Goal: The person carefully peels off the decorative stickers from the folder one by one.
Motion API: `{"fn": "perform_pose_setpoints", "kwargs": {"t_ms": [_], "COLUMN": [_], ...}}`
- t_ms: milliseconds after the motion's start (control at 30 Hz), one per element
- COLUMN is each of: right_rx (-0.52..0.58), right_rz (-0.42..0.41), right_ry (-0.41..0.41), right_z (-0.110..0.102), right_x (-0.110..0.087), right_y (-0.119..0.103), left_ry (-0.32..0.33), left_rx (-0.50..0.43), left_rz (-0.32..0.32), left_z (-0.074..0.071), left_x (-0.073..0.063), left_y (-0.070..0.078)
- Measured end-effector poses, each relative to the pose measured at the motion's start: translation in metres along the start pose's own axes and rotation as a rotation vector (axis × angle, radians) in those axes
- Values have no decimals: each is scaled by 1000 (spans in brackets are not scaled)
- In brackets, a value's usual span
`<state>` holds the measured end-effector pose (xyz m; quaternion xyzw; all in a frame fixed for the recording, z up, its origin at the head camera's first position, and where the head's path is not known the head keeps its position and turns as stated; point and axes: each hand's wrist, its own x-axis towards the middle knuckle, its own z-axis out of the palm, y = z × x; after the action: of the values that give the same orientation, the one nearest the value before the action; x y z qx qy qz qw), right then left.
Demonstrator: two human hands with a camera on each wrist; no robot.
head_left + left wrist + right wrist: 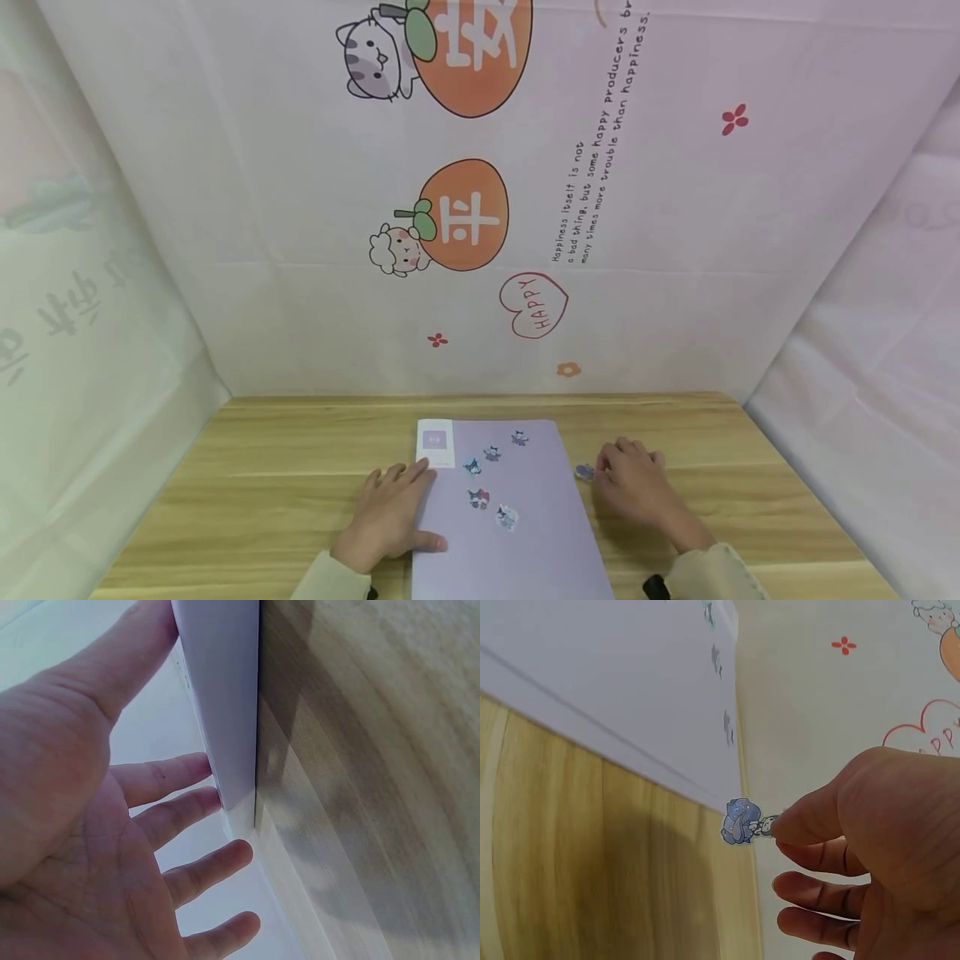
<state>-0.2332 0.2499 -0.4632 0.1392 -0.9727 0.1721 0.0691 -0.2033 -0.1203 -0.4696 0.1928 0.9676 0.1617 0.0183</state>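
Observation:
A purple folder or book lies on the table, with several small cartoon stickers on its upper half and a white label at its top left corner. My left hand rests on its left edge, fingers spread and straight; the left wrist view shows thumb and fingertips touching the side of the folder. Right of the folder, my right hand pinches a small blue cartoon sticker between thumb and index finger. Part of that sticker is hidden behind the fingertips. The other right fingers are bent.
The wooden table carries the folder near its front middle. Behind it rises a pale cloth backdrop with printed fruit, cartoon animals and lettering. More pale cloth hangs at both sides.

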Motion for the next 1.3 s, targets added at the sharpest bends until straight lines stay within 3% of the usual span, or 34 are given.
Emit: {"fn": "perform_pose_setpoints", "kwargs": {"t_ms": [533, 1300], "right_rx": [-22, -65], "right_rz": [94, 183], "right_ry": [-29, -41], "right_z": [3, 9], "right_x": [0, 7], "right_y": [30, 39], "left_ry": [3, 1], "left_rx": [2, 13], "left_rz": [3, -1], "left_z": [2, -1], "left_x": [1, 0], "left_y": [-1, 1]}}
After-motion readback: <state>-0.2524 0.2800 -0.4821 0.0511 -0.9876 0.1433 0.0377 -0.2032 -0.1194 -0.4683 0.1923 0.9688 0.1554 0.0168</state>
